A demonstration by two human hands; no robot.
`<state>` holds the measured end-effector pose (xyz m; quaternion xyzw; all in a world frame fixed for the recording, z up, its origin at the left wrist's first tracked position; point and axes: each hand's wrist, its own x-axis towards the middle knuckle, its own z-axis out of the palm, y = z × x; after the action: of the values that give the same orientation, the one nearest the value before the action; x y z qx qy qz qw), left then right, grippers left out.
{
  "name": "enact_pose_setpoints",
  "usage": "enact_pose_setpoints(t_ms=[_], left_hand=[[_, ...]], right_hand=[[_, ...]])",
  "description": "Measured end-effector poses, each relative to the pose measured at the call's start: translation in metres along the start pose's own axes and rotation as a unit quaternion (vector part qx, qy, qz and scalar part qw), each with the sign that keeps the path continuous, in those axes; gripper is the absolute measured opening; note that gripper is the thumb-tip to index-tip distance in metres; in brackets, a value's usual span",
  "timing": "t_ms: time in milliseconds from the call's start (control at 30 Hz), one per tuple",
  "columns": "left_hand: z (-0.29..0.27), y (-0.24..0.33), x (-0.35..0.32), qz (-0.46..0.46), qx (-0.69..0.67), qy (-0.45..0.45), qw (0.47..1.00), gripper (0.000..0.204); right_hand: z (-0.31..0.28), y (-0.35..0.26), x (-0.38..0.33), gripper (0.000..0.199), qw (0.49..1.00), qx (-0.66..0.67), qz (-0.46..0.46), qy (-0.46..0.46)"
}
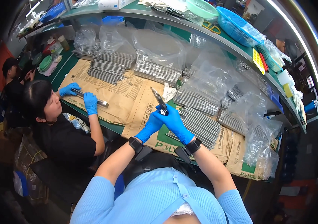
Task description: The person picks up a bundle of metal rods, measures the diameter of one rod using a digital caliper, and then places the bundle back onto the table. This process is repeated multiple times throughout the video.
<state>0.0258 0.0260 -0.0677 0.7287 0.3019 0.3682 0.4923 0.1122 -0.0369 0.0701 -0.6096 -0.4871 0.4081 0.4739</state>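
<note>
Slim black-and-silver elongated object point(158, 98) held up over brown printed paper sheeting point(138, 98) on the bench, pale tip pointing away from the wearer. Blue-gloved left hand point(150, 125) and blue-gloved right hand point(176, 125) closed together around its near end; finger overlap hides the exact grip. Crumpled white cloth point(170, 92) just right of it; thin silver metal rods point(203, 128) lie in rows beside the right hand. Co-worker in black shirt point(65, 140) at left, gloved hands on a silver bar-shaped bundle point(101, 102).
</note>
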Motion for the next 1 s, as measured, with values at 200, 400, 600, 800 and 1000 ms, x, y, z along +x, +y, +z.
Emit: enact_pose_setpoints(t_ms=[200,400,600,800,1000], left_hand=[[-0.014,0.061,0.002,-0.076,-0.187,-0.056,0.978,0.029],[-0.027,0.078,0.0,-0.06,-0.195,-0.086,0.975,0.029],[-0.029,0.09,0.01,-0.079,-0.164,-0.068,0.981,0.023],[-0.029,0.091,0.01,-0.119,-0.174,-0.1,0.972,0.017],[0.003,0.11,0.002,-0.127,-0.133,-0.081,0.98,0.013]], right_hand=[[-0.024,0.008,0.006,0.036,0.997,0.033,-0.066,0.04],[-0.055,0.021,0.0,0.036,0.993,-0.079,0.014,0.088],[-0.076,0.016,-0.002,0.043,0.983,0.097,0.13,0.091],[-0.097,-0.007,0.003,0.052,0.859,0.499,0.101,0.057],[-0.119,0.018,0.029,0.052,0.77,0.632,0.019,0.086]])
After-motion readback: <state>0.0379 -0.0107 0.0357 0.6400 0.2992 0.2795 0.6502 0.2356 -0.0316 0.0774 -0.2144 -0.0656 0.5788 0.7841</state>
